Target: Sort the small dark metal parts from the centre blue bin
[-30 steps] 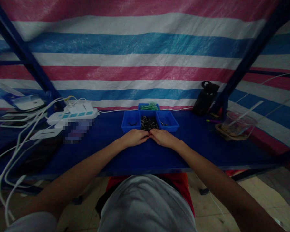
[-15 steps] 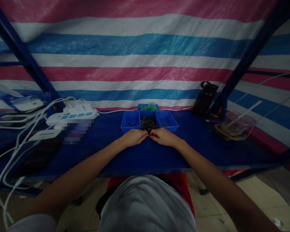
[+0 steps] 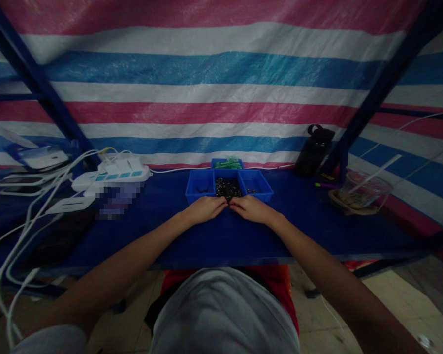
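My left hand and my right hand meet almost tip to tip at the front edge of the blue bins. The fingers of each are pinched together; whatever they hold is too small to make out. Just beyond the fingertips, the middle bin is filled with small dark and shiny metal parts. In the left blue bin lie a few thin dark pieces. The right blue bin has a few small shiny pieces near its inner side. Behind them, a smaller blue bin holds green items.
On the left of the blue table are a white power strip, tangled white cables and several phones. A black bottle stands at the back right, near a clear plastic cup on a brown tray. A striped sheet hangs behind.
Both hands stay pinched in nearly the same place at the bins' front edge. The whole view has shifted very slightly; nothing else visibly differs.
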Action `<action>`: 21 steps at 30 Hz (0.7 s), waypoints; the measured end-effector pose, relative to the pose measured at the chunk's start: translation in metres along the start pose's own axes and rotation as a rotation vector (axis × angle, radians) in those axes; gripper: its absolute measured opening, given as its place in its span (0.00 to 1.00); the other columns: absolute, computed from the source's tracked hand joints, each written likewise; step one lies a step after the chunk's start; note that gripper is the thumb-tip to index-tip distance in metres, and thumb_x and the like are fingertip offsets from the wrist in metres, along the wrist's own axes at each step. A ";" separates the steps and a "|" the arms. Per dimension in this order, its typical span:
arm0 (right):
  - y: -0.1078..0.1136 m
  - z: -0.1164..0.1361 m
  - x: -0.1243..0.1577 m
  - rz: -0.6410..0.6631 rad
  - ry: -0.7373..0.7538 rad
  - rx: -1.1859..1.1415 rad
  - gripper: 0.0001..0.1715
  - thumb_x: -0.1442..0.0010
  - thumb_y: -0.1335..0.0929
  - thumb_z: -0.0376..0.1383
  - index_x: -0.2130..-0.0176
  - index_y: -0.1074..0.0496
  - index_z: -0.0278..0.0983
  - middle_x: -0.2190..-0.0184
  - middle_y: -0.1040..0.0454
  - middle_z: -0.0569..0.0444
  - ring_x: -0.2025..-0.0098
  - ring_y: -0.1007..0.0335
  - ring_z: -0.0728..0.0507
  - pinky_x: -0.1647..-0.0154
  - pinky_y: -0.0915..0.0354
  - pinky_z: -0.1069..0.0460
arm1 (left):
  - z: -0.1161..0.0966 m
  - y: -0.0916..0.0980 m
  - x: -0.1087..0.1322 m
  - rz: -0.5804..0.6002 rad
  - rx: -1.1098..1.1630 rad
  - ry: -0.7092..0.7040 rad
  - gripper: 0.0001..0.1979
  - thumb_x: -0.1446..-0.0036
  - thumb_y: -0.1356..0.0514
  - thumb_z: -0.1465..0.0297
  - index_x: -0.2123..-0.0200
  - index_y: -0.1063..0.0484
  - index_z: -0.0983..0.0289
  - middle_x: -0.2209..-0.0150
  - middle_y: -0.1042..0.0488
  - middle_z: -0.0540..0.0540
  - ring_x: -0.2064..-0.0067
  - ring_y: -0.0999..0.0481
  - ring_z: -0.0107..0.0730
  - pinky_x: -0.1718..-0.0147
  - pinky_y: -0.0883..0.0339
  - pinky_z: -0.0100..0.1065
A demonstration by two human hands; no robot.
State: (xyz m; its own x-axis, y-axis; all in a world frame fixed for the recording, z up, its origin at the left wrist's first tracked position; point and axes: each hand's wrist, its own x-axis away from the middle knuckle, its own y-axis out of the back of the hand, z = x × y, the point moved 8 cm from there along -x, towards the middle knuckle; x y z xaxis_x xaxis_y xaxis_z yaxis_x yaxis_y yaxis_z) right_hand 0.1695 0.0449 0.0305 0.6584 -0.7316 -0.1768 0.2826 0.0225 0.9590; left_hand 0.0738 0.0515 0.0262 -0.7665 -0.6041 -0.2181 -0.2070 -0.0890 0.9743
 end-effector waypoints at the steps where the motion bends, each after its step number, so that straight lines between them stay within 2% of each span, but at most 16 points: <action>1: -0.003 -0.001 0.000 0.015 -0.004 0.007 0.11 0.35 0.39 0.36 0.60 0.29 0.34 0.68 0.24 0.50 0.67 0.30 0.48 0.66 0.44 0.55 | -0.001 0.001 0.000 -0.012 0.010 -0.009 0.11 0.34 0.53 0.65 0.61 0.33 0.63 0.67 0.26 0.53 0.65 0.25 0.31 0.67 0.36 0.28; 6: -0.010 0.003 -0.003 0.015 0.037 0.004 0.13 0.35 0.39 0.37 0.61 0.28 0.34 0.65 0.24 0.48 0.65 0.28 0.46 0.65 0.42 0.55 | -0.011 0.004 0.001 -0.057 0.013 -0.081 0.12 0.34 0.53 0.65 0.62 0.32 0.63 0.65 0.27 0.53 0.64 0.26 0.29 0.66 0.36 0.27; 11: -0.008 0.002 -0.003 0.005 0.042 0.007 0.14 0.35 0.38 0.39 0.63 0.28 0.34 0.67 0.24 0.48 0.66 0.29 0.46 0.66 0.42 0.55 | -0.013 0.008 0.002 -0.071 -0.022 -0.117 0.14 0.35 0.53 0.65 0.63 0.31 0.64 0.66 0.27 0.53 0.65 0.27 0.28 0.67 0.37 0.26; 17: 0.001 -0.007 -0.001 -0.033 0.002 -0.042 0.13 0.37 0.36 0.42 0.61 0.28 0.36 0.69 0.24 0.52 0.67 0.29 0.47 0.68 0.44 0.55 | -0.004 0.003 0.000 -0.003 0.022 -0.075 0.11 0.36 0.51 0.67 0.61 0.31 0.63 0.65 0.25 0.52 0.65 0.25 0.29 0.67 0.37 0.27; 21: 0.006 0.001 0.000 -0.062 0.024 -0.045 0.15 0.36 0.37 0.44 0.62 0.29 0.36 0.70 0.25 0.53 0.67 0.30 0.47 0.68 0.44 0.56 | -0.005 -0.005 0.000 0.041 0.011 -0.078 0.10 0.36 0.50 0.68 0.61 0.31 0.63 0.65 0.25 0.53 0.65 0.25 0.31 0.68 0.36 0.27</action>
State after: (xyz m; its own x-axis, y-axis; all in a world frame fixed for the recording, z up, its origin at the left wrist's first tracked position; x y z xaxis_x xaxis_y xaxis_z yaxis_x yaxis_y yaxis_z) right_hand 0.1709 0.0440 0.0365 0.6547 -0.7164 -0.2411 0.3540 0.0087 0.9352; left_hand 0.0776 0.0482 0.0213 -0.8194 -0.5434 -0.1823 -0.1808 -0.0568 0.9819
